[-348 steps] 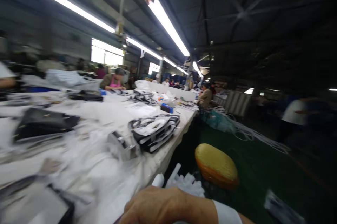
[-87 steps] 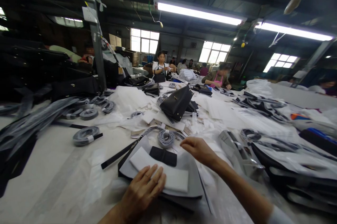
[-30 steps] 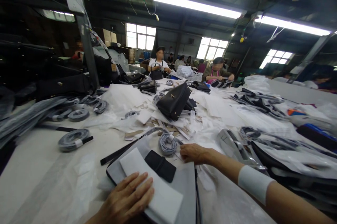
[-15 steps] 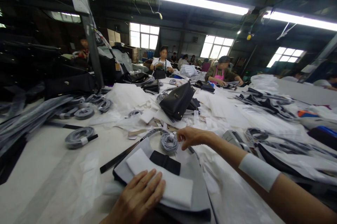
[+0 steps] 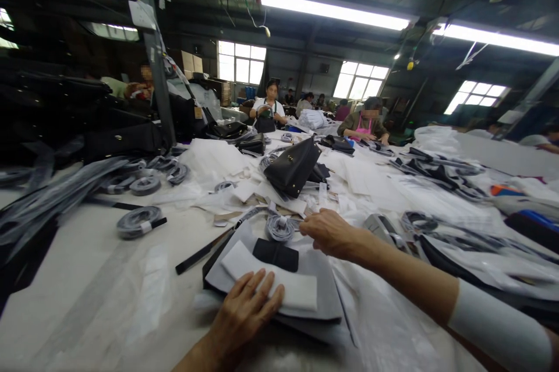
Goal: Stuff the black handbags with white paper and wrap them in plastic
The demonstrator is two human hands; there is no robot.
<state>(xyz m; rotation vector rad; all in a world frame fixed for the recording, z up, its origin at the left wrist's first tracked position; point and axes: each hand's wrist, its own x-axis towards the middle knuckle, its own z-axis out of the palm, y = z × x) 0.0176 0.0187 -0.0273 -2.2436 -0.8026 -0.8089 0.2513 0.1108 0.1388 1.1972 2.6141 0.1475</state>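
Observation:
My left hand [image 5: 244, 316] lies flat, fingers spread, on a white foam sheet [image 5: 293, 290] that tops a grey dust bag [image 5: 321, 293]. A small black pouch [image 5: 276, 254] rests on the bag just beyond the foam. My right hand [image 5: 328, 232] hovers over the bag's far edge with fingers curled, right beside a coiled grey strap [image 5: 279, 227]; whether it holds anything is hidden. A long black strap [image 5: 198, 254] runs out from under the bag to the left.
A black handbag [image 5: 293, 168] stands tilted mid-table among white paper and tags. More coiled straps [image 5: 137, 219] lie at left. Flat packed bags [image 5: 480, 255] pile at right. Other people work at the table's far end. A pillar [image 5: 157, 69] rises at left.
My right hand has drifted slightly right and lower beside the coiled strap. My left hand stays pressed on the foam sheet. The view has shifted a little.

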